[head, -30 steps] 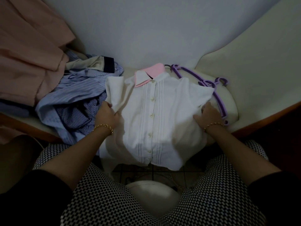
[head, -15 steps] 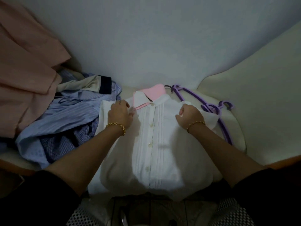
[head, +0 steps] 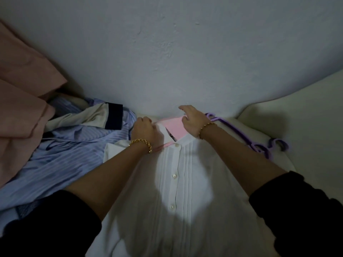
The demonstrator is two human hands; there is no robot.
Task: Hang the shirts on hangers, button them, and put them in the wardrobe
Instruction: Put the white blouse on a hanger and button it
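Note:
A white pleated shirt (head: 185, 191) with a buttoned front lies flat on the cream surface, its pink-lined collar (head: 173, 127) toward the wall. My left hand (head: 144, 129) pinches the collar's left edge. My right hand (head: 193, 120) pinches the collar's right edge, index finger stretched toward the wall. Purple hangers (head: 259, 145) lie to the right of the shirt, partly behind my right forearm.
A pile of blue striped and checked shirts (head: 74, 149) lies to the left, with a cream sleeve with a navy cuff (head: 104, 117) on top. Pink cloth (head: 22, 101) hangs at far left. A grey wall (head: 167, 52) stands close behind. A cream cushion (head: 297, 117) rises at right.
Both hands moved up from the shirt's sides to its shoulders and then to the collar. The camera leaned forward and closer to the shirt.

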